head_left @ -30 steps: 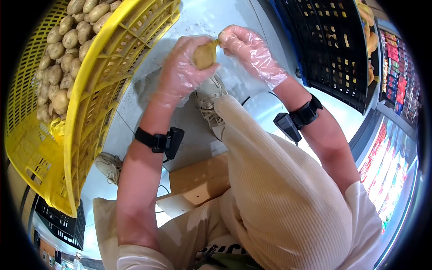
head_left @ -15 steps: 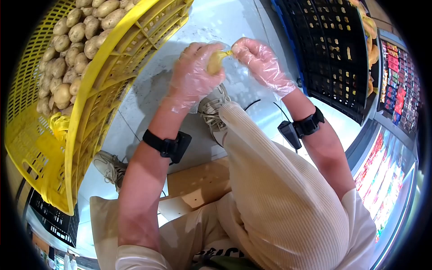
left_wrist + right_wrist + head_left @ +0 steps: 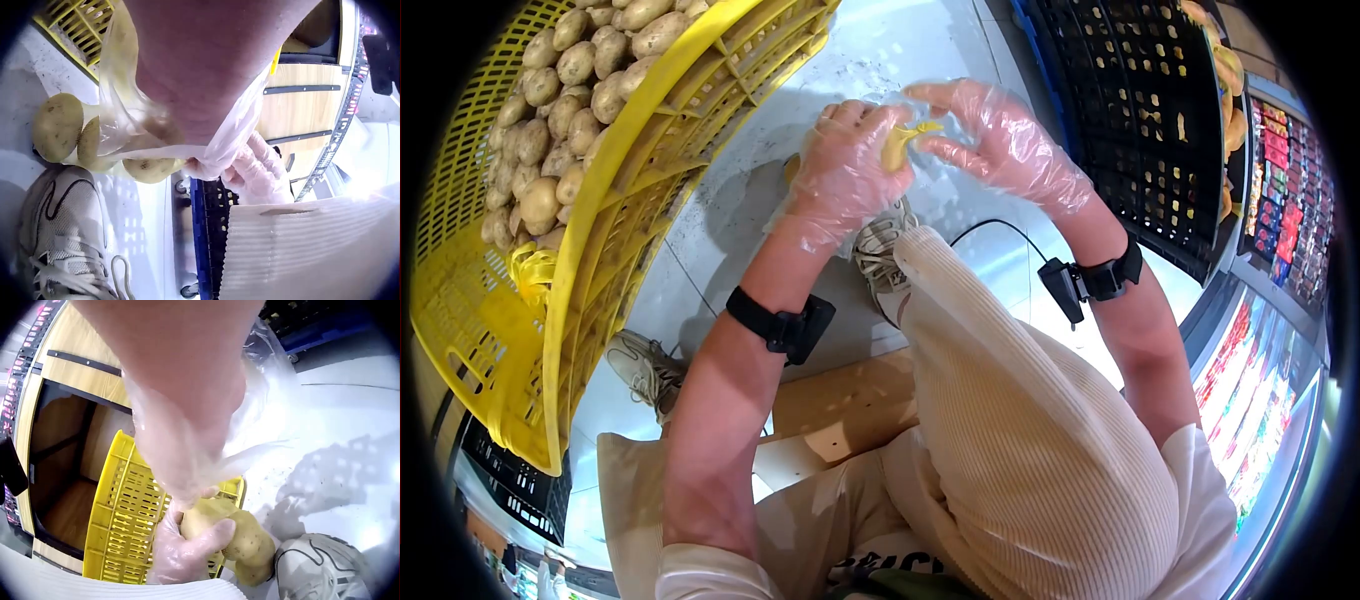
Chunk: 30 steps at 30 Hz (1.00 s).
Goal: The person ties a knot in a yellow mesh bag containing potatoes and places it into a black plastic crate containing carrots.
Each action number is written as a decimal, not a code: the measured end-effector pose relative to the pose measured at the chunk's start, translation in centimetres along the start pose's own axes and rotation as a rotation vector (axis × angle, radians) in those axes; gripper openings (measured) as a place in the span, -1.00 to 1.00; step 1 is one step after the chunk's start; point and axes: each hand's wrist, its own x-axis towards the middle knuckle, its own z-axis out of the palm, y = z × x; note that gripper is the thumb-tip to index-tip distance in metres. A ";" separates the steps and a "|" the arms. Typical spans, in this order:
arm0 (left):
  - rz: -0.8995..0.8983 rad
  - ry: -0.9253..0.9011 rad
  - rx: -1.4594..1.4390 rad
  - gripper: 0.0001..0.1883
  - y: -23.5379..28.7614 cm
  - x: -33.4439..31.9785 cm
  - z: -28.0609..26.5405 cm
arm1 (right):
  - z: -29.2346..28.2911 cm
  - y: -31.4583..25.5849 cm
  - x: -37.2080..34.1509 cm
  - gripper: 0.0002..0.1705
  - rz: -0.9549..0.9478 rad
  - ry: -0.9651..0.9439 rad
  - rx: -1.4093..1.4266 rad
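Note:
A net bag of potatoes hangs from my left hand, which grips it near the top in a clear plastic glove. Several potatoes in fine mesh show below that hand in the left wrist view. A twisted yellow end of the net sticks up beside the left thumb and fingers. My gloved right hand is just right of this end, thumb and fingers spread apart around it. In the right wrist view the potatoes hang below the left hand, close to a shoe.
On the left, a yellow crate holds a heap of loose potatoes and a bunch of yellow netting. A black crate stands on the right, near shelves of packets. My shoe is below the hands.
The right fingers pinched and pulled the yellow net end; now they have let go and spread. Both hands have moved slightly right, the left still gripping the bag.

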 end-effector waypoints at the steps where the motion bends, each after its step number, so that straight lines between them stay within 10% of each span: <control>1: 0.014 -0.016 -0.005 -0.52 -0.1 0.0 0.0 | -0.1 0.1 0.1 -0.50 -0.042 -0.043 -0.032; 15: 0.033 -0.036 -0.014 -0.53 -0.3 0.0 -0.4 | -0.9 -0.3 0.5 -0.85 -0.278 -0.280 -0.395; 30: 0.068 -0.061 -0.094 -0.59 -0.4 -0.1 -2.1 | 2.6 -1.0 -1.3 -0.75 0.500 -0.118 1.036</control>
